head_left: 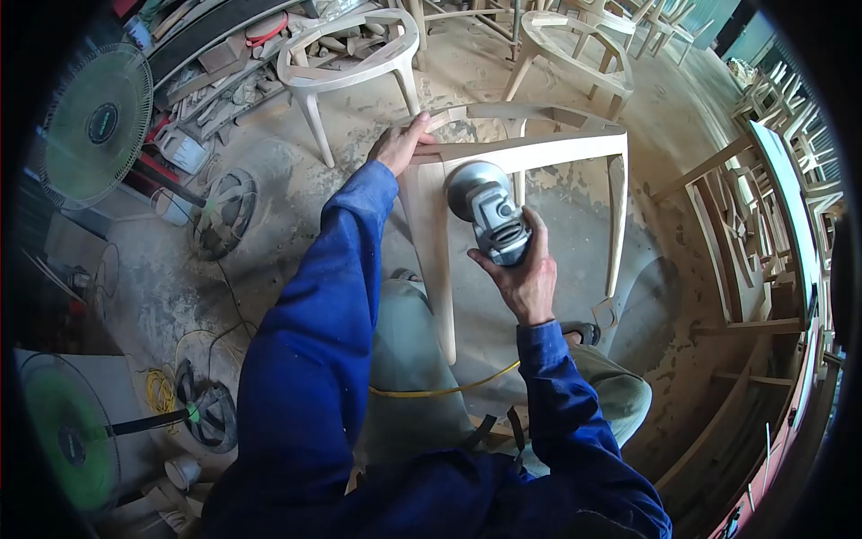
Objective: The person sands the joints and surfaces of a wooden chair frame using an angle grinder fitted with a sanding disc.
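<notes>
A pale wooden chair frame (557,151) stands before me, its seat ring on top and tapered legs reaching down. My left hand (401,146) grips the ring's left corner, fingers over the top rail. In my right hand (530,277) is an angle grinder (496,218), held by its body with the thumb on the left side. Its round disc (471,187) lies over the joint between the front rail and the near left leg (434,242). Whether the disc touches the wood I cannot tell.
Two similar chair frames (307,81) (575,63) stand behind. Pedestal fans (99,126) (67,440) are at the left, near a shelf of wood offcuts (215,103). A yellow cord (431,393) crosses by my legs. Wooden racking (750,269) lines the right side.
</notes>
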{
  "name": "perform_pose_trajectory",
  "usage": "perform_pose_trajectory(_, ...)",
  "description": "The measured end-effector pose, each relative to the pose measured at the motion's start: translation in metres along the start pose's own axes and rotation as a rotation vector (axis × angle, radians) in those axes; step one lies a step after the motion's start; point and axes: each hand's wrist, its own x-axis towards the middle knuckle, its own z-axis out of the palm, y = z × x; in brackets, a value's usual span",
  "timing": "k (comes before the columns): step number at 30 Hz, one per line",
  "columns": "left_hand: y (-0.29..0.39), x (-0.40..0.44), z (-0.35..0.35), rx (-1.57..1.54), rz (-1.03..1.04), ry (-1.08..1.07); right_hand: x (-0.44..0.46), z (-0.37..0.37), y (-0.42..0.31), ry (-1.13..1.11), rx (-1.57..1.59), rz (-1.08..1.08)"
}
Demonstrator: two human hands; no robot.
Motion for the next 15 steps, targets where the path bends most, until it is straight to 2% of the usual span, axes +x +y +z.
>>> perform_pose_trajectory(3, 0.01, -0.006, -0.004, -0.001, -0.03, -0.044, 0.009, 0.009, -0.003, -0.001, -0.03, -0.045)
perform_pose_trajectory(4, 0.014, -0.008, -0.005, -0.017, -0.047, -0.073, 0.012, 0.009, -0.006, -0.057, -0.005, 0.032)
perform_pose_trajectory(7, 0.015, -0.005, -0.007, -0.065, -0.015, -0.092, 0.016, 0.011, -0.007, -0.068, -0.009, 0.062)
perform_pose_trajectory(11, 0.01, -0.007, -0.013, 0.041, 0.016, -0.108, 0.015, 0.008, 0.002, -0.043, -0.006, 0.108)
perform_pose_trajectory(15, 0.002, -0.007, -0.015, -0.061, 0.026, -0.098, 0.014, 0.001, 0.011, -0.021, 0.063, 0.166)
